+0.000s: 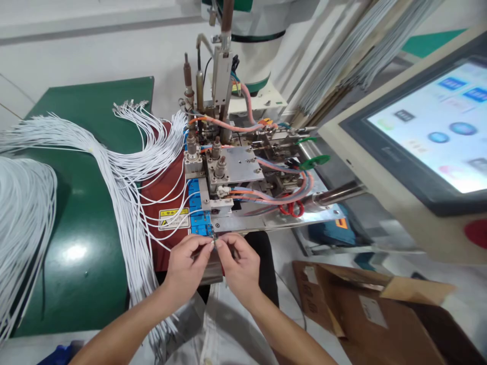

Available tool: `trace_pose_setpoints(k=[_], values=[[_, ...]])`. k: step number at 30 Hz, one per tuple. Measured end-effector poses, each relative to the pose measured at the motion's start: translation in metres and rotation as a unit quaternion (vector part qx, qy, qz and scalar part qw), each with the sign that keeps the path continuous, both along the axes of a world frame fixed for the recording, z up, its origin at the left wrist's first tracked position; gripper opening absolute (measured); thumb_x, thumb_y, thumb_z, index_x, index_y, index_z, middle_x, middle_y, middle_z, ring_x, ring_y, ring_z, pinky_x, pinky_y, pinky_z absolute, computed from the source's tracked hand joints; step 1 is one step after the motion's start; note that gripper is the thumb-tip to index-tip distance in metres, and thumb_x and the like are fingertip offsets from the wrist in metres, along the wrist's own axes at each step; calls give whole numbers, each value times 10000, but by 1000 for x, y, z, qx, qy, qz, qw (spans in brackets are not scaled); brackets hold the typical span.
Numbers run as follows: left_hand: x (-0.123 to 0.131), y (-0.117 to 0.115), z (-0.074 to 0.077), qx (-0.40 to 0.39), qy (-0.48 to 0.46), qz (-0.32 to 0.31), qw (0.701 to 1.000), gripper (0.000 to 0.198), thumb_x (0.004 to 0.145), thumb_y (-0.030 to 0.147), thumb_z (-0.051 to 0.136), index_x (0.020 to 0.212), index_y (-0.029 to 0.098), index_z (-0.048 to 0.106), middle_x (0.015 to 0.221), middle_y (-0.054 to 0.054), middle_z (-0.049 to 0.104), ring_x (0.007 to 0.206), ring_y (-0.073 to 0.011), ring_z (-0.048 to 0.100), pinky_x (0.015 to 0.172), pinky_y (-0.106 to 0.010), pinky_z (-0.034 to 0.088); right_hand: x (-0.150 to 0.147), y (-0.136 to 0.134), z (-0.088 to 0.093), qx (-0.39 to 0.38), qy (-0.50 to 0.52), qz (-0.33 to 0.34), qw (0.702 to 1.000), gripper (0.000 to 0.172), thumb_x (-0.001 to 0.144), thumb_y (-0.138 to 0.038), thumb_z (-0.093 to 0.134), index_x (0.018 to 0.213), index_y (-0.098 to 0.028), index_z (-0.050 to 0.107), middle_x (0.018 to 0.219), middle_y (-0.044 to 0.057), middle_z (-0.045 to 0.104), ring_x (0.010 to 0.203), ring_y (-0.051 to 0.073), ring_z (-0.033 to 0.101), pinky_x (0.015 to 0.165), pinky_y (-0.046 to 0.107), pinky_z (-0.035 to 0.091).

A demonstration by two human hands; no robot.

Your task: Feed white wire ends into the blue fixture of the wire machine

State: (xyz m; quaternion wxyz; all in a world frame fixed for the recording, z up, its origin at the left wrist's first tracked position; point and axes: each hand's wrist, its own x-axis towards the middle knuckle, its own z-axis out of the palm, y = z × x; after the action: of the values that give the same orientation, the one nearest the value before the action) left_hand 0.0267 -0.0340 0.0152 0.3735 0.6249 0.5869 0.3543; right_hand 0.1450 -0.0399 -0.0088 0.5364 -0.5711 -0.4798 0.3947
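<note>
Pinching a tiny wire end (214, 245) between my left hand (186, 266) and right hand (239, 263) just under the blue fixture (198, 215) so it lines up, spare white wires (125, 177) fanned on the desk (76, 253).

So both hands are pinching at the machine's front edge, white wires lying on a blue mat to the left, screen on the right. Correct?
One slip: the mat is green, not blue, as the head view shows. The rest holds. The left hand and right hand pinch at the machine front edge, with white wires to the left and the screen on the right.
</note>
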Motion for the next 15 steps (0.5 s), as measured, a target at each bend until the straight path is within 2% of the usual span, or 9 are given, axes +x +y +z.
trace_pose_setpoints(k=[4, 8, 11, 15], values=[[-1, -4, -6, 3, -19, 28, 999, 106, 804, 221, 530, 797, 160, 616, 770, -27, 624, 709, -130, 589, 649, -224, 488, -7, -1, -4, -14, 34, 2, 999, 121, 786, -214, 524, 673, -176, 549, 666, 8, 555, 642, 135, 544, 608, 256, 460], [-3, -6, -12, -22, -32, 10, 999, 153, 833, 262, 501, 804, 165, 615, 751, -23, 611, 667, -126, 574, 621, -225, 484, -4, 1, -5, 2, 36, 26, 999, 98, 792, -209, 527, 716, -179, 580, 714, 21, 573, 677, 140, 555, 640, 266, 467], [-4, -5, -13, -35, -29, -5, 999, 183, 839, 282, 489, 788, 170, 624, 720, -17, 604, 633, -123, 564, 607, -228, 481, 0, 4, -1, 23, 2, 37, 999, 94, 777, -187, 536, 702, -183, 592, 698, 21, 580, 663, 141, 560, 624, 265, 466], [-4, -4, -12, -44, -46, -17, 998, 167, 832, 263, 498, 798, 172, 633, 771, -33, 628, 712, -142, 590, 678, -253, 496, 2, 5, 4, 41, -60, 27, 997, 110, 757, -171, 530, 657, -186, 573, 659, 16, 576, 603, 134, 544, 568, 253, 453]])
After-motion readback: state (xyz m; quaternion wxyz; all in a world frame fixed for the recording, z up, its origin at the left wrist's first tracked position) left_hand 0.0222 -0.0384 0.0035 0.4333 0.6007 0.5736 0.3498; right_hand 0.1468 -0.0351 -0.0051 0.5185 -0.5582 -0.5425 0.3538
